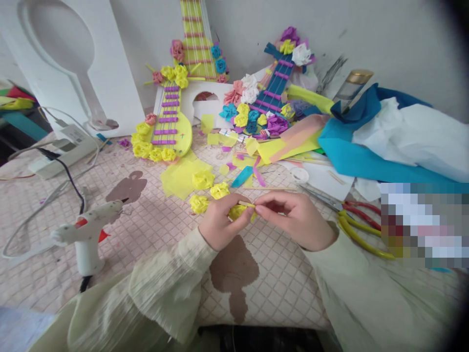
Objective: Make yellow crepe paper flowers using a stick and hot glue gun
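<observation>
Near the middle of the table, my left hand (224,221) pinches a thin, pale yellow strip (246,204) between thumb and fingers. My right hand (296,217) meets its right end, thumb and forefinger pressed together at the strip's tip. Just beneath the strip, a yellow crumpled paper piece (237,211) is partly hidden by my left hand. Beyond my left hand lie yellow paper flowers: one (199,204) at its left, another (220,190) just behind it, and a third (202,179) on yellow paper sheets (176,177).
A white glue gun (88,234) stands at left with its cord. Scissors with yellow handles (361,237) and a red-handled tool (362,209) lie at right. Flower-decorated paper instruments (185,132) lean behind, beside paper scraps and blue cloth-like paper (351,156).
</observation>
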A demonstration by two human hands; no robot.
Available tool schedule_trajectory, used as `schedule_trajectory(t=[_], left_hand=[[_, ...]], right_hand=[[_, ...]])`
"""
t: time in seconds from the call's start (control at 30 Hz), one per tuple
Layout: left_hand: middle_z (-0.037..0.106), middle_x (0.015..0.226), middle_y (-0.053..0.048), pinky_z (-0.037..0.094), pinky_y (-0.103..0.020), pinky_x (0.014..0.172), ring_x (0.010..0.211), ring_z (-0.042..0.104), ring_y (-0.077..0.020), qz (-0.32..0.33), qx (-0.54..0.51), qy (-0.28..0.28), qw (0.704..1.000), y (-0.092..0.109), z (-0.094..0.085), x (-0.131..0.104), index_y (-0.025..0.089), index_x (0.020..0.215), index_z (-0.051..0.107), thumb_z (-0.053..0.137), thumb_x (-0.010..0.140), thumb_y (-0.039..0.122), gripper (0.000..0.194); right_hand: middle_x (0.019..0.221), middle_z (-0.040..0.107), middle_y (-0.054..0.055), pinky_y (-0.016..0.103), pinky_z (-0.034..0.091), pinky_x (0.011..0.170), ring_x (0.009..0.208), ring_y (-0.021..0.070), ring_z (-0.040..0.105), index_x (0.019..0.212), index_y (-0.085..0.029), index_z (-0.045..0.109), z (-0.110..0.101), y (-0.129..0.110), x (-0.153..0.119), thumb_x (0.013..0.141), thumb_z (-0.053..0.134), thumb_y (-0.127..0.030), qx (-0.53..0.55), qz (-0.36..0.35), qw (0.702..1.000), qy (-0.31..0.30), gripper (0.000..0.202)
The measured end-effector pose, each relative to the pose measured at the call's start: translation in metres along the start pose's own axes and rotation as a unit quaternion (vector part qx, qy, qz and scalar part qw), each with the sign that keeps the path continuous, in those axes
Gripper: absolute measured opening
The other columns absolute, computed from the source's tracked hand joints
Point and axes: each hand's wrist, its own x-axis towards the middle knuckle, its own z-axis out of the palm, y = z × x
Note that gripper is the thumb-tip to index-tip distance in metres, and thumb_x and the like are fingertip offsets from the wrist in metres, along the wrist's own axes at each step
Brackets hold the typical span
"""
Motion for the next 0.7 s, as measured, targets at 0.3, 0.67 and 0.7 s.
schedule_trajectory(t=[0.3,0.67,0.7], left_hand=[[0.065,0.085,-0.007,0.05,-0.026,0.064,0.076,0.06,-0.0154,-0.016,-0.004,0.005,1.0,-0.003,-0.003,0.002,0.013,0.089,0.059,0.046,0.083,0.03,0.022],[0.063,0.087,-0.008,0.051,-0.031,0.074,0.085,0.059,-0.0194,-0.042,0.124,0.229,0.964,0.021,-0.055,-0.071,0.016,0.09,0.059,0.052,0.08,0.031,0.02],[0.063,0.084,-0.008,0.051,-0.031,0.072,0.083,0.059,-0.02,-0.063,0.148,0.242,0.957,0.02,-0.063,-0.087,0.016,0.089,0.06,0.052,0.079,0.032,0.021]], right_hand=[[0.073,0.067,0.004,0.026,0.048,0.057,0.061,0.0128,0.057,0.075,-0.015,0.065,-0.002,0.004,0.004,0.074,0.058,-0.031,0.025,0.029,0.999,0.004,0.017],[0.06,0.062,0.002,0.026,0.045,0.051,0.054,0.0135,0.056,0.075,-0.016,0.066,-0.008,0.003,0.004,0.068,0.064,-0.039,0.037,0.066,0.997,0.011,0.024],[0.06,0.062,0.002,0.025,0.044,0.05,0.054,0.0135,0.055,0.075,-0.017,0.066,-0.008,0.004,0.004,0.068,0.064,-0.04,0.034,0.064,0.997,0.013,0.024]])
